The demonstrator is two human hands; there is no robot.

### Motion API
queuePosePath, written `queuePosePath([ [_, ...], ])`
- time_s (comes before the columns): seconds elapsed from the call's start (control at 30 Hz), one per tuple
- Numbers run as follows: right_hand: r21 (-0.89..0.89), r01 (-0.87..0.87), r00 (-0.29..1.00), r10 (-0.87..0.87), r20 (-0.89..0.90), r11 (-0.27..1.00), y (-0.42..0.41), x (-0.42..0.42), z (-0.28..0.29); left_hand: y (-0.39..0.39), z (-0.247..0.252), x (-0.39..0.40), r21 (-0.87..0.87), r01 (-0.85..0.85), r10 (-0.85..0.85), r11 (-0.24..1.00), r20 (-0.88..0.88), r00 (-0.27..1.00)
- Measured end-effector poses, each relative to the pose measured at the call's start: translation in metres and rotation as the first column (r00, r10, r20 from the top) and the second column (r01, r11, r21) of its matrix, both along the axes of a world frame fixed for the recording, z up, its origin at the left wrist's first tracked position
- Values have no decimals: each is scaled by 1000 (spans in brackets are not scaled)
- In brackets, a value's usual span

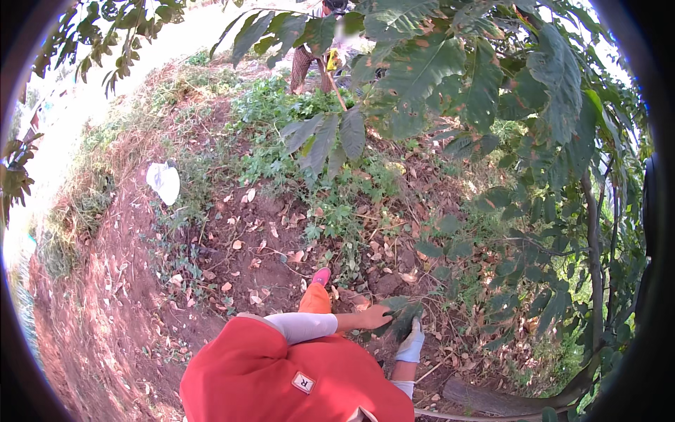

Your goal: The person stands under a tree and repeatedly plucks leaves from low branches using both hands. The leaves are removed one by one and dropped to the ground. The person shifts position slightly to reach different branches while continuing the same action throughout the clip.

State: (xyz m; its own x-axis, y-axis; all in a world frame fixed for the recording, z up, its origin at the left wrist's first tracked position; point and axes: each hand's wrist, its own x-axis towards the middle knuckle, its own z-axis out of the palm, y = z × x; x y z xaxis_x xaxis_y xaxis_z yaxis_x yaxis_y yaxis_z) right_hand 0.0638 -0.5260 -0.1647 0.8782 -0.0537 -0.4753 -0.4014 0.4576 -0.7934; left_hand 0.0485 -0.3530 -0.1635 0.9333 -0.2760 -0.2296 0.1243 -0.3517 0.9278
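Note:
My left hand (375, 316), bare below a pale sleeve, reaches across to the right with its fingertips at the edge of a cluster of large green leaves (405, 319). On the other side of these leaves is my right hand (412, 340) in a pale blue-white glove. Its thumb lies along a leaf and its other fingers are partly hidden, apparently gripping the leaf. Whether my left fingers grip a leaf cannot be made out. Below both hands is brown soil (387, 285) with dry fallen leaves.
Leafy branches (432, 68) hang ahead and to the right. A trunk (593, 253) stands at right, with a thick curved piece of wood (485, 395) low down. A white bag-like object (163, 182) lies left. Another person (300, 68) stands ahead beside a wooden shaft (335, 90).

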Motion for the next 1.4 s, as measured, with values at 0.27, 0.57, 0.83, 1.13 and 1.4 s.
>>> queuePosePath([
  [0.27, -128, -203, 978, 207, 11, 971, 9, -24, -39, -4, -22, -21, -21, -70, 69, 997, -49, 996],
  [0.57, 123, -188, 982, 189, 1, 974, 87, -27, 28, 41, -33, -17, 10, -39, 39, 999, 59, 997],
  [0.83, -6, -189, 982, 188, -33, 982, 174, -9, 58, 136, 10, -11, -197, -100, 43, 975, -274, 961],
  [1.13, 59, -255, 962, 259, -87, 965, 228, -6, 36, 195, 14, 0, -432, -72, -102, 899, -367, 925],
  [1.4, 10, -157, 986, 157, -62, 988, 252, -12, 32, 215, -5, -1, -332, 38, -164, 942, -361, 918],
])
